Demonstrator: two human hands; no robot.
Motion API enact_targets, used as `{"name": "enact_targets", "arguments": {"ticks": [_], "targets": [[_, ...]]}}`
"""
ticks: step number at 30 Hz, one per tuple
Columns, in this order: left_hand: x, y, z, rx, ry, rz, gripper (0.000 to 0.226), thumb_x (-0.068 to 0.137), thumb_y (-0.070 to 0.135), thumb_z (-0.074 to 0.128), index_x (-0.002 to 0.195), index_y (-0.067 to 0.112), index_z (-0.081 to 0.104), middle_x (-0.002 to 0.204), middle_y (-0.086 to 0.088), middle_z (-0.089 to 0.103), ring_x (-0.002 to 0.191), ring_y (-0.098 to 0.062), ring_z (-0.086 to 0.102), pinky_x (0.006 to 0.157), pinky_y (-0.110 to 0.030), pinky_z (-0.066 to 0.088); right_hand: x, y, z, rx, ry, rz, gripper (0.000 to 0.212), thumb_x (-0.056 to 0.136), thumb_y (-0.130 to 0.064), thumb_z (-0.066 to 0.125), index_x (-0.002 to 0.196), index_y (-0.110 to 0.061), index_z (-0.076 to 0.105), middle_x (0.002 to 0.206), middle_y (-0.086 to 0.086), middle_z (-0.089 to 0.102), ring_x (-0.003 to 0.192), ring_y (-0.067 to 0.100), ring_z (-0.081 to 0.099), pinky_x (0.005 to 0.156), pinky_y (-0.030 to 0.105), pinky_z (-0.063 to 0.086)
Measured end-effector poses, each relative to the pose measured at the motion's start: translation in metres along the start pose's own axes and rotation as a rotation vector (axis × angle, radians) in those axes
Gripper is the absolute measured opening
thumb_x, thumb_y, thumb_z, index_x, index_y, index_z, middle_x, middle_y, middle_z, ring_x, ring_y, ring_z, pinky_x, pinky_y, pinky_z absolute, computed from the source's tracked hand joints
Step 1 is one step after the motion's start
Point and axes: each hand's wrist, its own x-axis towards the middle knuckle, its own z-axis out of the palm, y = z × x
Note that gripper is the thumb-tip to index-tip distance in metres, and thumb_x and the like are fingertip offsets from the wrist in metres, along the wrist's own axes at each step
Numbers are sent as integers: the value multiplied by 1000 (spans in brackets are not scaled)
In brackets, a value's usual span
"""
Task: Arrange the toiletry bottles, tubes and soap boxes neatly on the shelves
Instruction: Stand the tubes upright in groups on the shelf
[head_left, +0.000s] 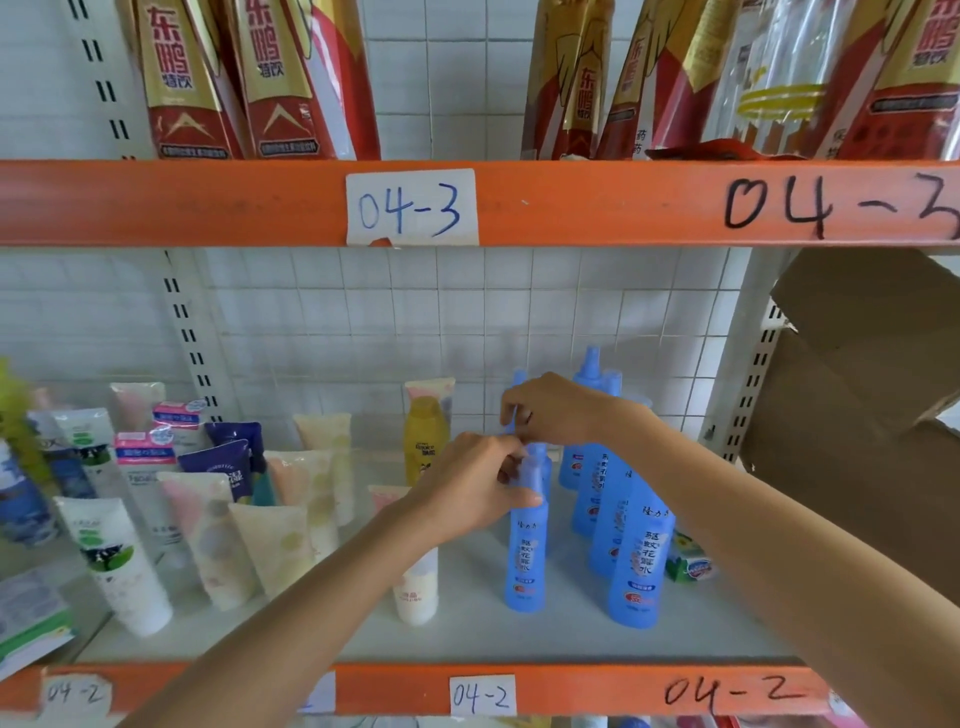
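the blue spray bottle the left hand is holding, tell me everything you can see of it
The blue spray bottle is slim, translucent blue plastic, standing upright on the white shelf marked 04-2, at the front left of a cluster of like bottles. Dark blue Chinese characters run down its front, with a small red mark near the base. The left hand grips its neck and cap; the right hand pinches something blue just above. The cap is mostly hidden.
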Motion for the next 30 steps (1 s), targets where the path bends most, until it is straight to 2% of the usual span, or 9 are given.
{"name": "enact_targets", "arguments": {"ticks": [4,9,14,17,19,21,22,26,30], "targets": [[-16,-10,-19,117,83,-38,30,81,33,68,105,14,66,107,1,68,100,-12,62,84,-23,46,14,-12,-4,-36,48,-57,32,89,-26,56,118,-13,56,118,5,59,107,22,54,86,29,42],[-42,-31,-43,265,155,-124,31,80,38,67,104,18,68,110,4,67,101,-16,62,87,-31,48,53,-29,0,-98,28,-99,43,89,-28,57,129,-13,49,129,11,51,114,28,51,92,36,42],[-62,-47,-57,295,184,-223,32,83,31,66,110,14,66,112,2,66,99,-14,62,85,-28,48,88,-48,9,-179,-66,-122,51,88,-26,57,133,-6,41,133,15,49,119,30,48,95,36,41],[-71,-57,-59,324,204,-245,28,85,27,63,109,14,66,110,0,68,96,-12,62,81,-22,45,95,-59,16,-259,-143,-144,47,89,-28,55,127,-3,42,123,14,52,110,30,51,83,33,41],[-75,-58,-57,331,214,-239,27,86,27,62,109,14,67,108,1,69,93,-12,63,80,-20,43,94,-64,19,-293,-190,-147,37,89,-30,56,114,-4,49,101,9,53,83,22,54,72,31,39],[-77,-58,-56,341,215,-232,27,87,28,59,109,14,67,108,1,69,93,-12,62,80,-20,42,95,-66,24,-252,-240,-134,25,85,-29,62,94,-8,51,80,4,53,59,16,54,67,33,48],[-78,-58,-56,343,224,-231,27,87,28,59,110,14,67,109,0,68,95,-12,62,80,-19,41,95,-66,27,-211,-247,-122,26,83,-27,65,93,-7,51,74,3,54,54,16,56,67,34,53],[-82,-58,-58,352,330,-229,27,87,26,60,110,15,66,109,2,66,99,-13,60,82,-18,38,87,-67,21,-124,-154,-123,26,80,-21,66,94,-1,57,74,9,61,54,22,62,65,35,55],[-98,-54,-71,318,483,-258,18,84,20,64,100,14,68,99,3,65,89,-12,60,80,-25,47,68,-72,2,-134,44,-164,19,81,-25,59,83,-10,47,85,10,52,73,26,56,61,34,45]]}}
